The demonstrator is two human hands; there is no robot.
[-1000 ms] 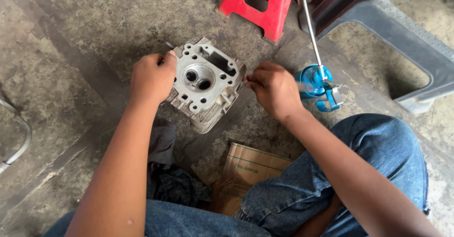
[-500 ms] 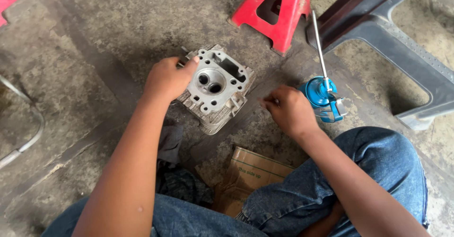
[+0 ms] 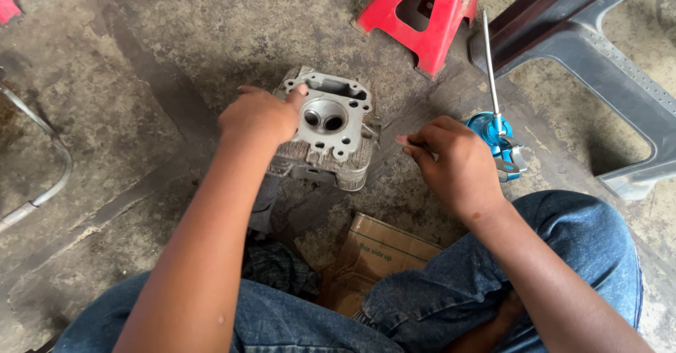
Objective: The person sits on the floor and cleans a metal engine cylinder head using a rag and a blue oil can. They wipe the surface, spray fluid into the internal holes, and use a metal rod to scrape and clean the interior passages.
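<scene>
From the head camera, a person sat low on a stained concrete floor [image 3: 141, 57], knees in blue jeans at the bottom of the view, with a grey cast-metal cylinder head [image 3: 327, 131] lying directly ahead between the two forearms. The part lay with its machined face turned up, two round ports showing side by side near its middle and its finned side facing the person.

The left hand [image 3: 260, 117] was the nearer of the two: it gripped the casting's left edge, fingers curled round it and the thumb reaching onto the top rim, so the head sat immediately to the right of that hand.

The right hand [image 3: 454, 163] was off the casting, just to its right, with bare floor between them. Its fingers were drawn together in a narrow pinch at the tips; whether anything small sat in that pinch could not be told. The cylinder head lay to the left of this hand.

Just behind the right hand stood a blue tool [image 3: 496, 138] with a thin metal rod rising away from the person. A red jack stand [image 3: 429, 15] stood farther off beyond the casting, and a flattened cardboard piece [image 3: 373, 254] lay on the floor by the knees.
</scene>
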